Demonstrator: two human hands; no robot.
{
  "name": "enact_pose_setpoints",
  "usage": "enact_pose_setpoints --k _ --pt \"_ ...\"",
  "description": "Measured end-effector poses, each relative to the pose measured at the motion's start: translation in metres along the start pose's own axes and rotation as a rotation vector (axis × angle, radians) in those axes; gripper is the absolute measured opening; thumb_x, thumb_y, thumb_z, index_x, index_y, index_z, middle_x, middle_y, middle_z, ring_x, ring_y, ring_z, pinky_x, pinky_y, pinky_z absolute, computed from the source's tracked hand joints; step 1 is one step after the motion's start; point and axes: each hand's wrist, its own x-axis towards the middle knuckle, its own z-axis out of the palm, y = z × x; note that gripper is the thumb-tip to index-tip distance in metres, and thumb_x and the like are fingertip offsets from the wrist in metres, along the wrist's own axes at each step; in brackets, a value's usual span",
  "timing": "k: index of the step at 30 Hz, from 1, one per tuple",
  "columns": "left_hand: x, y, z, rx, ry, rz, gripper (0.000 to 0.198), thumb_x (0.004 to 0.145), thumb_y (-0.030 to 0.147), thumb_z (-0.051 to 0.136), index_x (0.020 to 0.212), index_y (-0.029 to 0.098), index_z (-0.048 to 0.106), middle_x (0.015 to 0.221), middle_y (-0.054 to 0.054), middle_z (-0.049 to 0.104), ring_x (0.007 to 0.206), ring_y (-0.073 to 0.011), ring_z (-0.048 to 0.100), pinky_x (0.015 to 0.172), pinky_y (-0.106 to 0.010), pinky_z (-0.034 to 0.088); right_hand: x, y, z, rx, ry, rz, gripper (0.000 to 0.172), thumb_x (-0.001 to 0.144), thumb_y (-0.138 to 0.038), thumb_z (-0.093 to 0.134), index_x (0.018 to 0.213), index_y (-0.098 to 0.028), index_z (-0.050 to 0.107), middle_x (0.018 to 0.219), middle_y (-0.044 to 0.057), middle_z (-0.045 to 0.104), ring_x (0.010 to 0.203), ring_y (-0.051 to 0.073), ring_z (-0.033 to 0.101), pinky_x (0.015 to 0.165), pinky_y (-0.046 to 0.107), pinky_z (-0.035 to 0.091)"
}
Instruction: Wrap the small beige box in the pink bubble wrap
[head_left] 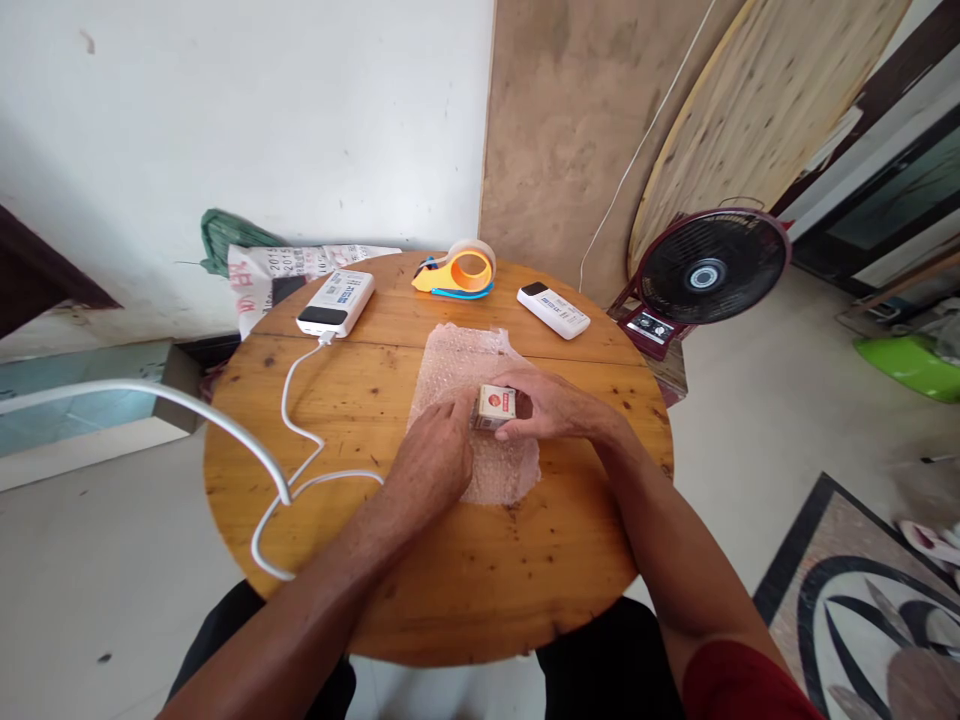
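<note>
A small box with a red and white label (pixel 496 406) sits on a sheet of bubble wrap (pixel 457 366) in the middle of a round wooden table (pixel 442 580). My right hand (pixel 551 405) is curled round the box's right side and holds it. My left hand (pixel 436 455) rests on the bubble wrap with its forefinger touching the box's left side, the other fingers bent.
At the table's far side lie a white power bank (pixel 336 302) with a white cable (pixel 296 430), an orange tape dispenser (pixel 457 270) and a white remote (pixel 553 310). A floor fan (pixel 705 272) stands right of the table. A white tube (pixel 187 408) crosses the left.
</note>
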Motion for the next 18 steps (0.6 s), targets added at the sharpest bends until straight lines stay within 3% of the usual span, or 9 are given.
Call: enact_pose_setpoints --k 6,10,14,18 --pt "-0.001 0.001 0.001 0.016 0.019 0.023 0.056 0.080 0.008 0.041 0.135 0.010 0.037 0.113 -0.014 0.061 0.104 -0.0261 0.056 0.092 -0.039 0.045 -0.004 0.009 -0.006 0.133 -0.022 -0.017 0.056 0.072 -0.050 0.071 0.118 -0.022 0.057 0.112 0.005 0.063 0.097 0.021 0.057 0.083 0.034 0.044" --pt "-0.001 0.000 0.003 0.030 0.038 0.035 0.052 0.081 0.009 0.040 0.133 0.010 0.038 0.114 -0.014 0.060 0.105 -0.0265 0.055 0.093 -0.040 0.044 -0.006 0.014 -0.008 0.261 0.001 0.062 0.042 0.080 -0.048 0.064 0.112 -0.021 0.060 0.101 0.003 0.066 0.084 0.016 0.060 0.073 0.029 0.046" --pt "-0.002 0.001 0.001 0.032 0.038 0.036 0.050 0.080 0.010 0.043 0.130 0.013 0.041 0.114 -0.012 0.060 0.108 -0.0261 0.054 0.094 -0.039 0.044 -0.009 0.016 -0.012 0.306 0.041 0.125 0.037 0.085 -0.046 0.058 0.112 -0.020 0.061 0.102 0.003 0.066 0.086 0.016 0.059 0.075 0.030 0.047" --pt "-0.002 0.004 -0.002 0.065 0.012 0.016 0.051 0.079 0.014 0.047 0.130 0.012 0.041 0.113 -0.013 0.060 0.105 -0.0280 0.054 0.092 -0.041 0.044 -0.014 0.020 -0.017 0.307 -0.047 0.111 0.046 0.079 -0.043 0.066 0.119 -0.021 0.058 0.108 0.004 0.064 0.091 0.018 0.060 0.078 0.031 0.048"
